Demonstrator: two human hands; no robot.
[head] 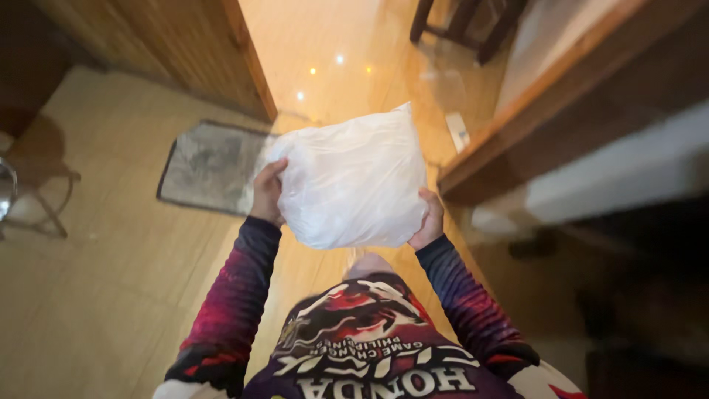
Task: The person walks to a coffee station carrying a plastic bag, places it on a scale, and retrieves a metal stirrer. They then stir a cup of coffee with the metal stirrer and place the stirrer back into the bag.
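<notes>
Object: white plastic bag (351,181), full and rounded, crinkled translucent skin.
Pose: raised in mid-air, one corner pointing up.
Support: left hand (267,193) and right hand (429,219) grip opposite sides.
Location: above the wooden floor.

I am standing in a home, going by the glossy wooden floor (325,44), the grey doormat (210,166) at a wooden door (170,44), chair legs (465,26) ahead and a wood-edged ledge (546,96) beside me.

Thin crinkled plastic bag (351,181), glossy wooden floor (332,52), seemingly woven cloth mat (210,166)
</notes>
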